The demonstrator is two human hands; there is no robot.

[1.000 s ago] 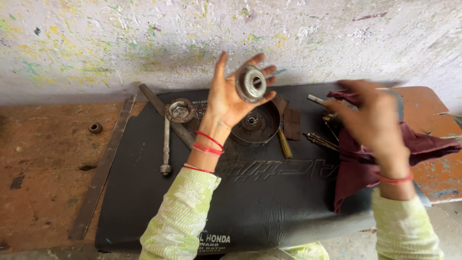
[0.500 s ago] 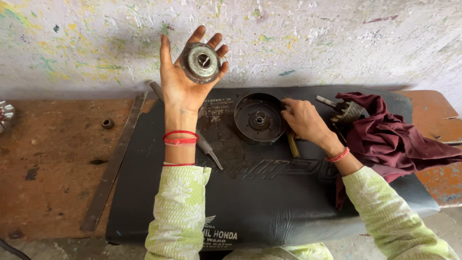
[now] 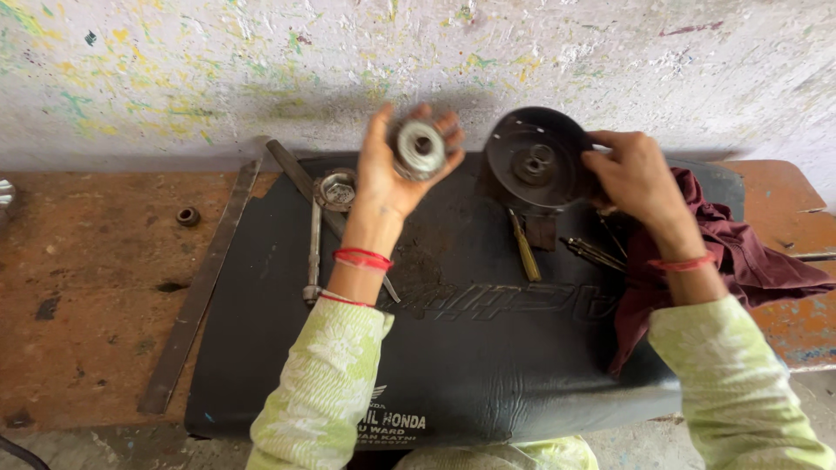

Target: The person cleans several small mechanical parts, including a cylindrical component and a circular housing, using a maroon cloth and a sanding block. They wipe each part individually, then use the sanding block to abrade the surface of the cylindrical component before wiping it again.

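The left hand (image 3: 396, 174) is raised palm-up with its fingers curled round a small round metal hub (image 3: 419, 148), bright and ring-shaped with a dark bore; the right hand (image 3: 636, 174) grips the right rim of a dark drum-shaped housing (image 3: 533, 158), lifted off the mat and tilted so its hollow face shows. The two parts are held near each other, side by side but apart, above the far edge of the black padded mat (image 3: 488, 348); by the look of it the person is at the fitting stage, and bringing the pieces together would call for lining up their centres. On the mat lie a ring-shaped part (image 3: 336, 189) just left of the left wrist, a long socket wrench (image 3: 313, 248), a yellow-handled screwdriver (image 3: 525, 250) and a maroon cloth (image 3: 740, 261) to the right; a flat metal bar (image 3: 200, 287) lies on the rusty bench (image 3: 78, 287). The hub is motion-blurred; the housing's back is hidden; slim tools beside the cloth are too small to tell.
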